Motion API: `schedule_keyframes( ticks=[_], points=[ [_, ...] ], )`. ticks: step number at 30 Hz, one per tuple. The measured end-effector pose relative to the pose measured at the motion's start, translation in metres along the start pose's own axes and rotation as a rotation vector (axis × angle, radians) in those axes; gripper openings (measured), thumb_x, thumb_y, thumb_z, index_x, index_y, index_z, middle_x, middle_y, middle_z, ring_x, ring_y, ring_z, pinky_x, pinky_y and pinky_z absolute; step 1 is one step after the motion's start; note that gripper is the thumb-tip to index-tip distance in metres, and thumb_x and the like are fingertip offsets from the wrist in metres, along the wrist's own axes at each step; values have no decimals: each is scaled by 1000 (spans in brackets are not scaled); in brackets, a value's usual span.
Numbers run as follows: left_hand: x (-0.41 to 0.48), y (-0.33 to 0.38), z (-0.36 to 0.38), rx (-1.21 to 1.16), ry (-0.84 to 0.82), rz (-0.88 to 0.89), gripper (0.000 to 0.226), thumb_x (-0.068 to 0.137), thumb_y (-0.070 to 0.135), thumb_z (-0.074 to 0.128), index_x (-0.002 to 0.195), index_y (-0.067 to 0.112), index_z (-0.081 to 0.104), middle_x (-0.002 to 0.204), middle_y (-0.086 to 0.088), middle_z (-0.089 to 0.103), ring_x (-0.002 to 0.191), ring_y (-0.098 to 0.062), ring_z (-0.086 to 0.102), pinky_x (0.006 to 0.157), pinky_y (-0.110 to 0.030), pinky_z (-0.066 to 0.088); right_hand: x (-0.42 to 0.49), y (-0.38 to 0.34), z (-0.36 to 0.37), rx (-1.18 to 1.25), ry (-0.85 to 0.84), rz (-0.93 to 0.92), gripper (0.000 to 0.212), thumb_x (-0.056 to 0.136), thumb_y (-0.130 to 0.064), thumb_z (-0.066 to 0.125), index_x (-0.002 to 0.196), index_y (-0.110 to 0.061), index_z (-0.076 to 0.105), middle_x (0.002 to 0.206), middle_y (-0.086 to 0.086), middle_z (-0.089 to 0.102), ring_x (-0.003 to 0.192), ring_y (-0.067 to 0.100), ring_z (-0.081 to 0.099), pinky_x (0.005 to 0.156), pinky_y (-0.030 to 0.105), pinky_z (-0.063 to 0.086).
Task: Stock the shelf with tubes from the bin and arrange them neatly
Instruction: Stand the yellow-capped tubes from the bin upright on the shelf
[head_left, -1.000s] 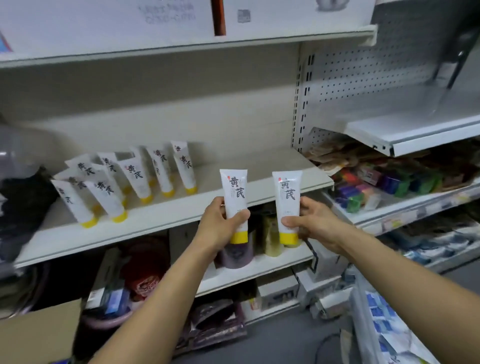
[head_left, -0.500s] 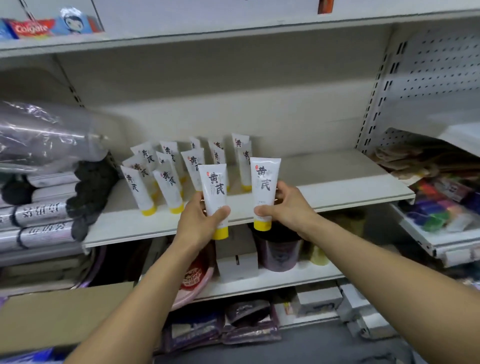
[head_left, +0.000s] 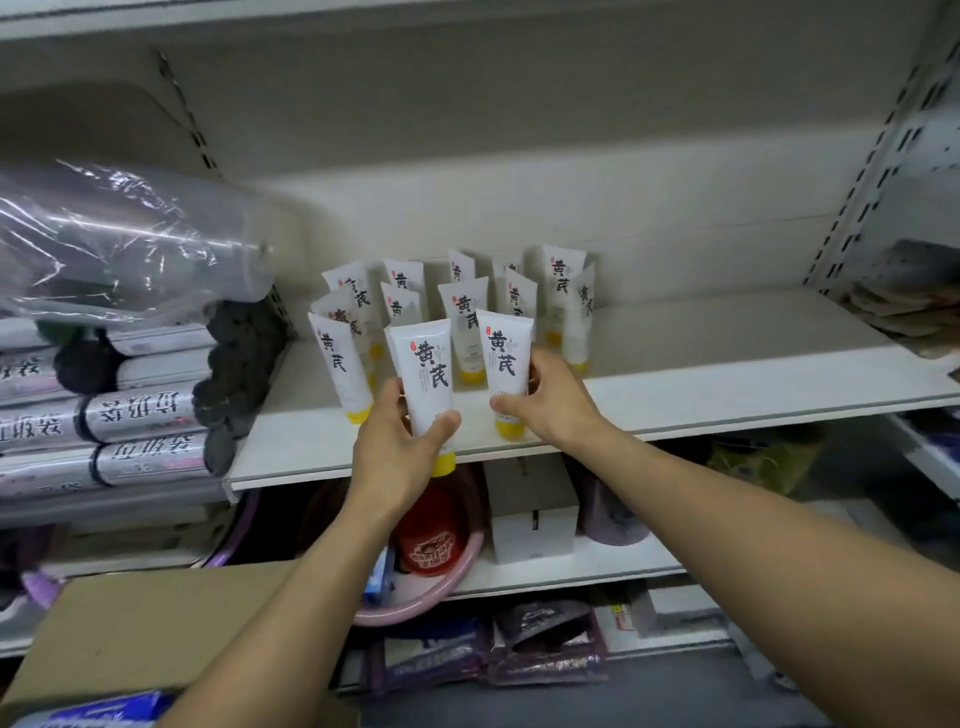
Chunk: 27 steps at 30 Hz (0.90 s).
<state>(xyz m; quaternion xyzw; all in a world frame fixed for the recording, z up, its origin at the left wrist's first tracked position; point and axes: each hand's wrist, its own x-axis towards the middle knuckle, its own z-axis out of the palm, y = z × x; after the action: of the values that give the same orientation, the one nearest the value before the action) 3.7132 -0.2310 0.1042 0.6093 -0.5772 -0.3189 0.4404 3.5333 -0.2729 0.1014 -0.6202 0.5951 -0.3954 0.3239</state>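
My left hand (head_left: 397, 447) grips a white tube with a yellow cap (head_left: 425, 374), held upright just in front of the shelf's front edge. My right hand (head_left: 550, 402) holds a second identical tube (head_left: 503, 358), its yellow cap down on the white shelf (head_left: 727, 384) near the front. Behind them several matching tubes (head_left: 462, 312) stand cap-down in loose rows, some leaning. One more tube (head_left: 337, 364) stands at the front left of the group.
Rolled grey packs (head_left: 135, 410) and a clear plastic bag (head_left: 119, 244) fill the shelf to the left. A cardboard box (head_left: 156, 634) sits at lower left. The shelf below holds a red item in a pink basin (head_left: 431, 551) and a white box (head_left: 532, 530).
Both hands have carried their tubes forward and up to the shelf. The right tube now stands on the shelf board, and the view has closed in on the group of tubes.
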Motion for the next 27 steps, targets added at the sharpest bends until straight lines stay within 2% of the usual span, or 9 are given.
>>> schedule_keyframes(
  ticks=[3,9,15,18,21,24,26,27],
  points=[
    [5,-5,0,-21,12,5,46,72,35,74,113,36,53,110,14,68,101,-8,64,90,-45,53,15,0,16,-29,45,-29,50,70,-19,78,115,-24,58,103,-4,69,92,15,66,80,41,56],
    [17,-10,4,-38,11,26,42,79,27,76,112,36,52,108,15,67,98,-4,63,89,-42,53,37,15,39,-14,83,0,53,70,-25,76,118,-25,54,109,-4,67,99,18,63,86,44,54],
    [19,-14,7,-45,5,39,44,75,30,76,112,34,53,108,13,67,97,-4,64,88,-41,54,38,20,37,-3,18,15,58,71,-24,78,122,-22,51,111,-4,65,100,15,63,88,42,54],
    [18,-10,7,-50,4,52,41,78,23,77,111,30,55,106,12,68,93,0,64,84,-36,55,26,23,26,-68,-5,31,62,74,-23,76,127,-20,43,113,-7,57,98,14,58,89,39,51],
    [16,0,9,-49,-1,68,38,78,23,77,108,29,55,103,13,69,88,2,63,78,-32,54,9,25,7,-145,-8,34,42,78,-12,67,115,-19,49,100,-6,53,85,13,53,82,32,50],
    [15,10,17,-35,-6,74,40,76,24,78,109,25,55,99,11,68,85,-5,62,76,-32,53,-9,17,-9,-69,-201,6,36,73,-8,71,102,-23,57,92,-2,56,73,10,50,70,22,48],
    [13,17,27,-23,-13,94,46,74,26,79,113,24,54,99,10,68,85,-8,62,76,-34,53,-18,7,-12,-39,-329,-44,45,68,-18,80,107,-23,59,95,-3,58,73,7,49,71,22,49],
    [12,21,32,-11,-18,102,51,73,26,79,116,24,53,99,10,68,86,-9,63,77,-34,53,-21,3,-11,-31,-334,-71,49,66,-24,82,109,-23,59,97,-5,61,75,6,52,74,25,50]
  ],
)
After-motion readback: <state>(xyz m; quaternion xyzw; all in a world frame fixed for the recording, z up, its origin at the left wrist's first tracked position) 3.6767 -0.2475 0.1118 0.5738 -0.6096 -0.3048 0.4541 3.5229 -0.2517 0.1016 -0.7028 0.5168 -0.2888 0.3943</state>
